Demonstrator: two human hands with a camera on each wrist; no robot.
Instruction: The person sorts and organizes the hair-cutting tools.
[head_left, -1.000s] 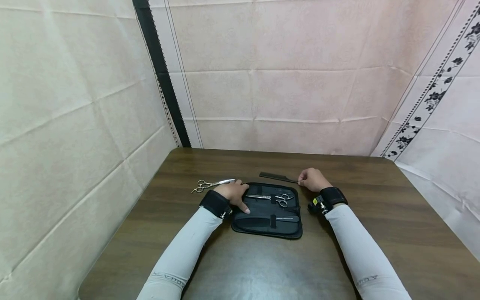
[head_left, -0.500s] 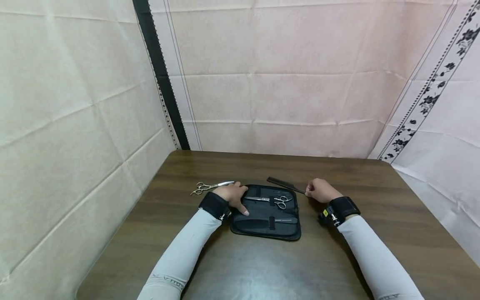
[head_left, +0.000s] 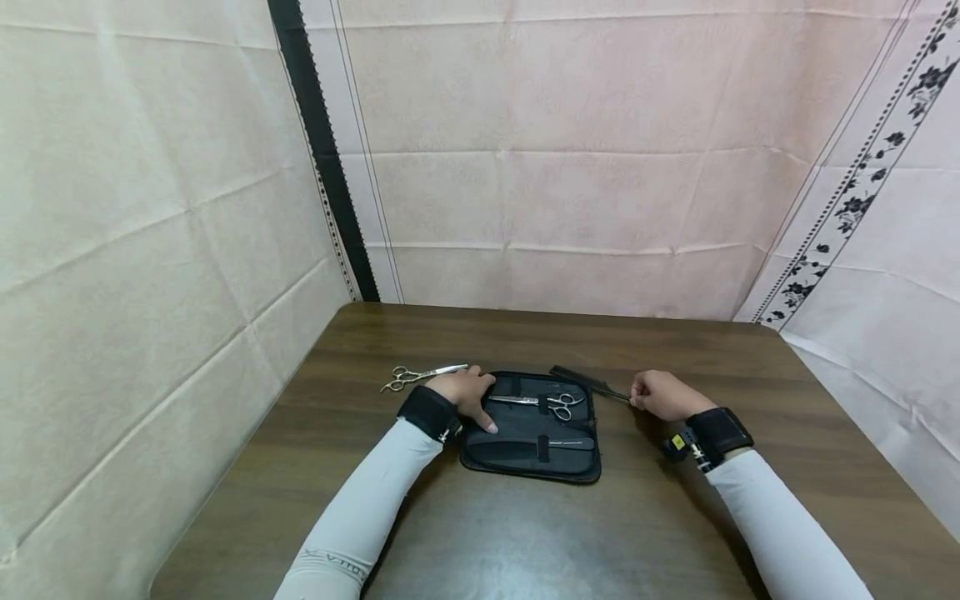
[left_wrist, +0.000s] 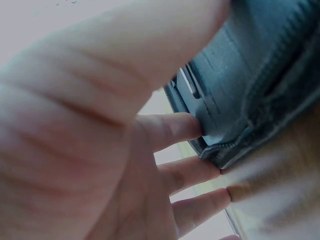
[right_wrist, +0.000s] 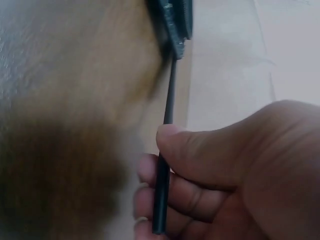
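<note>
A black zip case (head_left: 513,427) lies unfolded on the table. My left hand (head_left: 463,392) rests at its upper left edge, thumb over the inside, and in the left wrist view the fairly straight fingers (left_wrist: 175,131) touch its zipped border. Silver scissors (head_left: 517,400) sit under a strap in the case, above a dark flat item (head_left: 573,443) held by another strap. Right of the case, my right hand (head_left: 666,395) pinches the thin handle of a black tail comb (head_left: 581,379). The comb's toothed end reaches the case's upper right corner; whether they touch I cannot tell.
A second pair of scissors (head_left: 408,377), with gold-toned handles, lies on the brown wooden table (head_left: 480,542) left of the case, its blade tips near my left hand. Pale cloth (head_left: 540,192) hangs behind the table and at both sides.
My right hand has moved right and nearer to me, drawing the comb along with it toward the case's upper right corner. The left hand and the case stay nearly in place.
</note>
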